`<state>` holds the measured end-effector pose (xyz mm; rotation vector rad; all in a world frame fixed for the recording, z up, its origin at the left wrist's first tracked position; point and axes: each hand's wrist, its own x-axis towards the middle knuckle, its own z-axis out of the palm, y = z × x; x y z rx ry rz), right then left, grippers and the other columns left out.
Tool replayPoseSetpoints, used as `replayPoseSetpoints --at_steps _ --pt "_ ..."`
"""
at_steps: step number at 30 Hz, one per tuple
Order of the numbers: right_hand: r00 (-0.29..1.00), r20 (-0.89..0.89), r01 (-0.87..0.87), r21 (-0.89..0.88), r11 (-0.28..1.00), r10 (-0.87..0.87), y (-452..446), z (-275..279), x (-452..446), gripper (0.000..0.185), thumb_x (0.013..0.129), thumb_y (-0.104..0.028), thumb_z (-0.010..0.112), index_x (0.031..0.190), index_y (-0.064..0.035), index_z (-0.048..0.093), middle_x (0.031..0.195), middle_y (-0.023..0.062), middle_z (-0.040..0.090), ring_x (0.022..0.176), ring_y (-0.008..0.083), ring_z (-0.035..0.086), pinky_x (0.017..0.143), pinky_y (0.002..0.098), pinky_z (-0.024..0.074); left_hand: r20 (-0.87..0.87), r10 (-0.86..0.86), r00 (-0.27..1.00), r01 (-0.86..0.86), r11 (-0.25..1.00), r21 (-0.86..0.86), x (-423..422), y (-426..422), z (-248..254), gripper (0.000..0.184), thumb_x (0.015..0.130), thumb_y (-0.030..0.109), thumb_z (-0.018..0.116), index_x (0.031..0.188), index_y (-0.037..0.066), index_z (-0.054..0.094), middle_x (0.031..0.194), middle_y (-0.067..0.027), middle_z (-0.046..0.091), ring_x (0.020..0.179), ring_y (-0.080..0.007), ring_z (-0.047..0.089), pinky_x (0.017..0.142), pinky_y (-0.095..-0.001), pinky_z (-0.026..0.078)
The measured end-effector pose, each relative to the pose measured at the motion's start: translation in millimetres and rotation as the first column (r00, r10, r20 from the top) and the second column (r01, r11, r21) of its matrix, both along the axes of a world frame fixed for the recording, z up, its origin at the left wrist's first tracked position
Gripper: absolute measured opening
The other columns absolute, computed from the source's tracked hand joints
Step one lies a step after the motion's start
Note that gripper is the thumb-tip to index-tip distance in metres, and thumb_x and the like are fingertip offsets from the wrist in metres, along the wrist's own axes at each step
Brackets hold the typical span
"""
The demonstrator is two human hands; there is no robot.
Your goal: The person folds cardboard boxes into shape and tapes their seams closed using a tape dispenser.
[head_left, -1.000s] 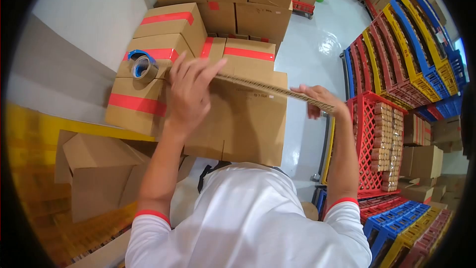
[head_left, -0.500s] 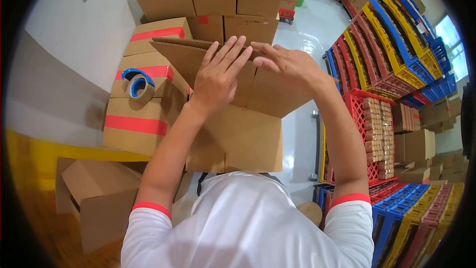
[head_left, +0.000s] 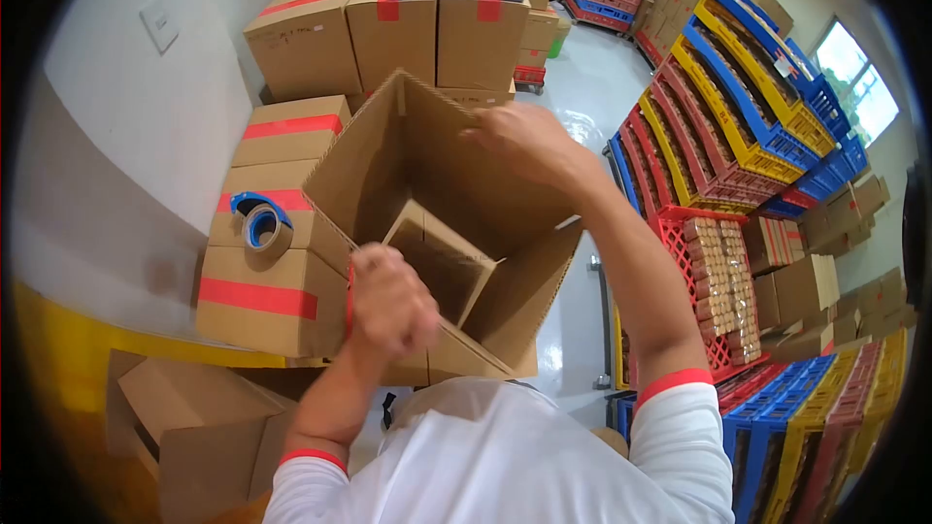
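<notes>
A brown cardboard box (head_left: 388, 150) stands opened into a square shape in front of me, its open end facing up. My right hand (head_left: 529, 141) is closed on the top edge of its far wall. Near the front left corner, my left hand (head_left: 393, 301) is closed on the near wall's edge, a little blurred. Through the opening a cardboard surface (head_left: 451, 247) with faint print shows; whether it is a flap or another box beneath, I cannot tell. A blue tape dispenser with a roll of tape (head_left: 262, 223) sits on taped boxes to the left.
Red-taped boxes (head_left: 257, 296) are stacked along the left wall and ahead. An open box (head_left: 199, 398) lies at lower left. Colored crates (head_left: 723, 121) tower on the right, beside a red crate (head_left: 718, 277) of packed rolls. Grey floor (head_left: 573, 102) runs between the stacks.
The folded cardboard has been spread into an open box. My left hand has moved down and toward me to the near edge; my right hand now grips the far wall. The view has tilted up.
</notes>
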<state>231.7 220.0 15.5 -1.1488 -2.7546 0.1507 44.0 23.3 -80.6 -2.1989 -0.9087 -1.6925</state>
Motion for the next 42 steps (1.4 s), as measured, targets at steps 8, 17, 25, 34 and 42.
replayPoseSetpoints --at_steps 8,17,25,34,42 --pt "0.742 -0.467 -0.343 0.352 0.871 0.482 -28.7 -47.3 -4.4 0.03 0.101 -0.026 0.069 0.125 -0.0084 0.071 0.09 0.013 0.076 0.1 0.0406 0.072 0.099 0.0487 0.0547 -0.038 0.324 0.945 -0.326 0.935 -0.139 -18.7 3.6 -12.2 0.03 0.082 0.004 0.068 0.063 0.009 0.045 0.065 -0.0057 0.051 0.061 -0.0278 0.05 0.081 -0.0411 0.044" --pt "0.677 -0.541 -0.402 0.296 0.866 0.499 -91.4 -84.9 -8.2 0.048 0.103 -0.028 0.065 0.06 -0.0073 0.062 0.063 0.0137 0.065 0.06 0.032 0.057 0.076 0.0442 0.0503 0.158 0.292 0.943 -0.264 0.948 -0.178 -7.9 -28.6 -15.1 0.037 0.096 0.013 0.055 0.061 0.007 0.041 0.06 -0.0072 0.044 0.062 -0.0277 0.047 0.079 -0.0441 0.044" --pt "0.92 -0.25 -0.355 -0.198 0.914 0.303 -72.8 -145.9 -29.6 0.055 0.108 -0.038 0.057 0.068 -0.0029 0.069 0.064 0.0217 0.065 0.065 0.0445 0.064 0.07 0.0533 0.0539 -0.163 0.591 0.79 -0.608 0.721 -0.334 -43.7 -9.5 51.1 0.022 0.104 0.016 0.059 0.108 -0.005 0.066 0.098 -0.0175 0.067 0.093 -0.0357 0.061 0.09 -0.044 0.049" --pt "0.727 -0.524 -0.363 0.257 0.896 0.445 -87.3 -124.0 -28.0 0.059 0.099 -0.023 0.072 0.15 -0.002 0.051 0.153 0.024 0.051 0.138 0.0424 0.053 0.108 0.0485 0.0506 -0.655 0.428 0.623 -0.772 0.201 -0.602 -27.5 -31.0 101.2 0.051 0.104 0.032 0.067 0.142 -0.001 0.061 0.124 -0.0284 0.069 0.117 -0.0423 0.065 0.102 -0.0509 0.049" --pt "0.639 -0.731 -0.29 0.059 0.955 0.239 -85.9 -119.9 -33.9 0.079 0.098 -0.014 0.073 0.165 -0.0037 0.032 0.172 0.0257 0.026 0.156 0.0427 0.034 0.123 0.0485 0.0407 -0.576 0.522 0.629 -0.764 0.28 -0.581 -63.5 -31.4 73.6 0.047 0.105 0.032 0.064 0.14 0.001 0.063 0.121 -0.0297 0.071 0.113 -0.0463 0.067 0.094 -0.0515 0.053"
